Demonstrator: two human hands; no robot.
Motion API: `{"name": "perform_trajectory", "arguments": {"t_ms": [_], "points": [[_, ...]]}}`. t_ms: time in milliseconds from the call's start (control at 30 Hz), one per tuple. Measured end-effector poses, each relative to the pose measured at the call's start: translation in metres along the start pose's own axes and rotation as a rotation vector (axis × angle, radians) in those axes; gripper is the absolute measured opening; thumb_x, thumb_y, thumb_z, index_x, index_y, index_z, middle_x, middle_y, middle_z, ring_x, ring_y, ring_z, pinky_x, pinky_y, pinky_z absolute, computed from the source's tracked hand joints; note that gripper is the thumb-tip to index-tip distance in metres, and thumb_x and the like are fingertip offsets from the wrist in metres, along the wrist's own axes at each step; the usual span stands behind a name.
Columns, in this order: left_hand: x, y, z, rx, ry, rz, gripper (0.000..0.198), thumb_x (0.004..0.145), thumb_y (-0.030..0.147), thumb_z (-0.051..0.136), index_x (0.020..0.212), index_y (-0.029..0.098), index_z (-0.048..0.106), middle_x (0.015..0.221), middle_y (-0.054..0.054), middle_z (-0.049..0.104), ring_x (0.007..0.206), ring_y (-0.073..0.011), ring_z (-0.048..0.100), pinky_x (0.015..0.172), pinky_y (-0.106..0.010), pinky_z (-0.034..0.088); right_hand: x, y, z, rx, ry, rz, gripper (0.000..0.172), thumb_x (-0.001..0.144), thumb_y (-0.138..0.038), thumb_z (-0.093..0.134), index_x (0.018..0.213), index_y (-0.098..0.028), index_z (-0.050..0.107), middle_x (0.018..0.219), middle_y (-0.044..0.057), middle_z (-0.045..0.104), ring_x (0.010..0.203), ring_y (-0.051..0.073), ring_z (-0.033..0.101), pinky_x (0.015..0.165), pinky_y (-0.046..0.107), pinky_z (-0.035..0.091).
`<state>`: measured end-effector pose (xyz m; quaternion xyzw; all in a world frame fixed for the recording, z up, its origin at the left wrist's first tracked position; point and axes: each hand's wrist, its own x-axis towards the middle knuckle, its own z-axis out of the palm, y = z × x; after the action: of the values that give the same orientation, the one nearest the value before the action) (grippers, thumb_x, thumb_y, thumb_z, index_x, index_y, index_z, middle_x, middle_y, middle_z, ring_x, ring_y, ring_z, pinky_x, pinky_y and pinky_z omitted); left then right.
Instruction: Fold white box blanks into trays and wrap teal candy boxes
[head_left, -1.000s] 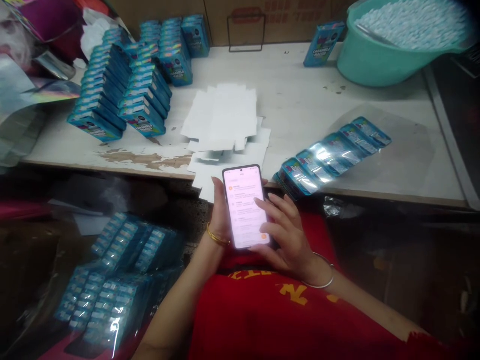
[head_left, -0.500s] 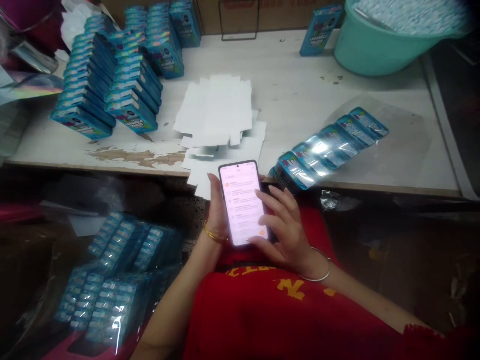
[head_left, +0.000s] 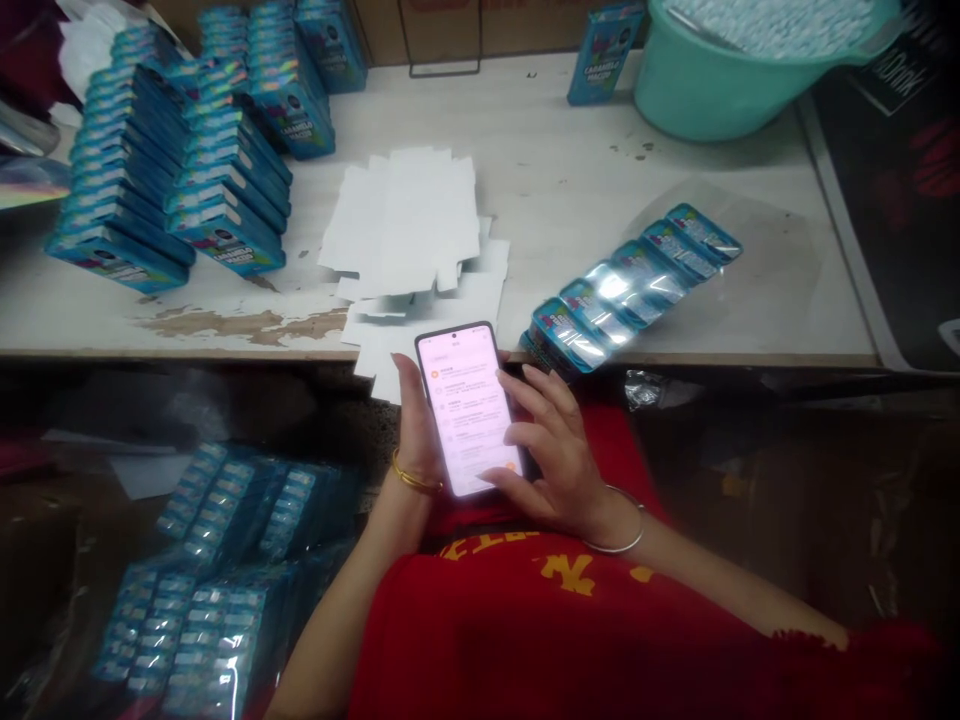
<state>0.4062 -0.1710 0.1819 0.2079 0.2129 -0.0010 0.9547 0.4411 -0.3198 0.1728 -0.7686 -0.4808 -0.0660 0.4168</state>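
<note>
L hand (head_left: 420,425) has the phone (head_left: 465,410), closed round its L side; thumb lies along that edge, fingers mostly hidden behind, one tip showing past the R edge; R hand (head_left: 559,460) is about half open, fingers loosely spread & bent over R side of the lit screen; it grips nothing that shows, & can't tell if any tip actually touches the glass; phone is held tilted, screen up, just off the front edge of the desk (head_left: 540,180), approx. mid-length, above the person's red clothing (head_left: 510,640); screen shows a pale list, text too small to read; gold bangle (head_left: 416,486) on L wrist, silver bangle (head_left: 634,541) on R.

On desk: white card blanks (head_left: 405,220) piled nr mid front edge, lowest ones sticking out over it, nr top of phone; wrapped strip of blue boxes (head_left: 634,285) lies diagonally, near end at front edge, far end twd the R edge, w/ clear film round it; green basin (head_left: 712,110) of pale blue pieces (head_left: 780,25) at back R corner; single blue box (head_left: 604,55) upright just L of it, nr back edge; standing rows of blue boxes (head_left: 225,225) fill the back L part; wire stand (head_left: 442,72) at back edge, betw. rows & single box; bundled blue packs (head_left: 217,620) sit lower down, below front edge, L side.
</note>
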Motion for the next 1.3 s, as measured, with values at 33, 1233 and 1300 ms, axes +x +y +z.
{"name": "perform_trajectory", "arguments": {"t_ms": [33, 1233, 1300], "points": [[0.0001, -0.0001, 0.0002, 0.005, 0.004, -0.006, 0.093, 0.074, 0.083, 0.022, 0.111, 0.008, 0.063, 0.103, -0.017, 0.068, 0.108, -0.0330, 0.059, 0.088, -0.044, 0.050, -0.0002, 0.0002, 0.0000, 0.001, 0.001, 0.003, 0.024, 0.085, -0.043, 0.059, 0.090, -0.021, 0.049, 0.139, 0.011, 0.045, 0.133, 0.030, 0.033, 0.110, 0.054, 0.026], [0.0007, -0.0017, 0.0015, 0.085, 0.012, -0.007, 0.091, 0.074, 0.083, 0.023, 0.114, 0.011, 0.062, 0.106, -0.015, 0.067, 0.108, -0.0315, 0.060, 0.087, -0.041, 0.051, 0.0005, 0.0026, 0.0002, 0.005, 0.022, -0.005, 0.025, 0.083, -0.039, 0.061, 0.091, -0.022, 0.046, 0.130, 0.013, 0.051, 0.134, 0.030, 0.032, 0.110, 0.055, 0.027], [0.0006, -0.0019, 0.0023, 0.089, 0.019, 0.001, 0.091, 0.074, 0.082, 0.022, 0.116, 0.012, 0.061, 0.106, -0.015, 0.067, 0.107, -0.0309, 0.060, 0.086, -0.041, 0.052, 0.0000, 0.0030, 0.0006, -0.001, 0.034, 0.010, 0.023, 0.084, -0.039, 0.060, 0.092, -0.022, 0.046, 0.132, 0.012, 0.049, 0.134, 0.030, 0.031, 0.110, 0.055, 0.027]]}}
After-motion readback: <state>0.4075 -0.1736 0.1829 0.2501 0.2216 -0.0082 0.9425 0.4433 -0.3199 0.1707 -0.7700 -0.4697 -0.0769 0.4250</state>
